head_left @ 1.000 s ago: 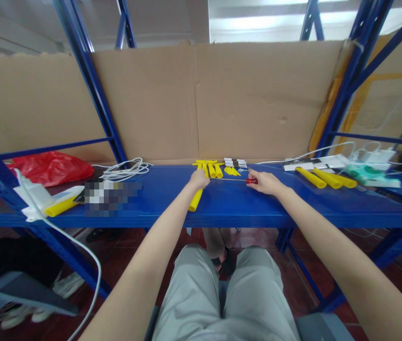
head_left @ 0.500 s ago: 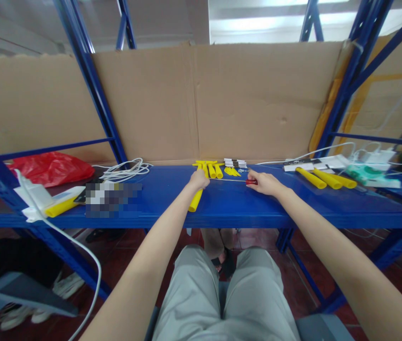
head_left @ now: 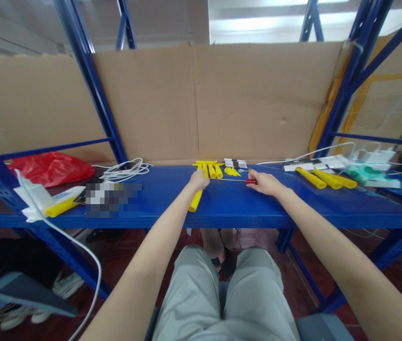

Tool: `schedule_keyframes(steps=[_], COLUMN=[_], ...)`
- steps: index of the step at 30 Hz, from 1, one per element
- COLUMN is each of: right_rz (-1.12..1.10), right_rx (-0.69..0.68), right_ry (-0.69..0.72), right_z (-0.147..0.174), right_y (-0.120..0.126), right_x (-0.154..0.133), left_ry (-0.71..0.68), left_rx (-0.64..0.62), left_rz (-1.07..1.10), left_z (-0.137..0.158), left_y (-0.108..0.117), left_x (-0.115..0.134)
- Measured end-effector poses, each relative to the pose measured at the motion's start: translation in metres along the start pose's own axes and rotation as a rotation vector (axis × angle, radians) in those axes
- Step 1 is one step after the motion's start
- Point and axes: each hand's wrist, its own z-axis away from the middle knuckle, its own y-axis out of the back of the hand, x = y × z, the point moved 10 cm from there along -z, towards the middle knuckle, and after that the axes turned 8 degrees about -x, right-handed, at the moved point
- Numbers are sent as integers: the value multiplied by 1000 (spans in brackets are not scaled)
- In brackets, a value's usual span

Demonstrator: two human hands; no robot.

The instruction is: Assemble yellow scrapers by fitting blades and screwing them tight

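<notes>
My left hand (head_left: pixel 200 179) is closed around a yellow tube (head_left: pixel 195 201), whose lower end points toward the table's front edge. My right hand (head_left: pixel 263 183) is shut on the red handle of a screwdriver (head_left: pixel 251 182). Its thin metal shaft runs left across the blue surface, and its tip ends at my left hand, where I cannot see what it touches. Just behind lie several yellow T-shaped pieces (head_left: pixel 212 170). Small flat yellow parts (head_left: pixel 232 171) and a row of white and black pieces (head_left: pixel 235 163) sit right of them.
Three yellow tubes (head_left: pixel 326 179) rest at the right beside a white power strip (head_left: pixel 314 163) and cables. At the left are coiled white cable (head_left: pixel 126 170), a red plastic bag (head_left: pixel 51 169) and another yellow tube (head_left: pixel 61 207). A cardboard sheet (head_left: pixel 250 99) walls off the back.
</notes>
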Motion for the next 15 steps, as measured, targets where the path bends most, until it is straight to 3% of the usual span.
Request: schedule_keyframes(steps=[15], right_rz=[33], right_rx=[-40], right_ry=[24], right_z=[2], right_y=[0], right_x=[-4], left_ry=[-29], left_rx=[-18], left_rz=[110], left_z=[2], left_y=[-2], left_x=[2])
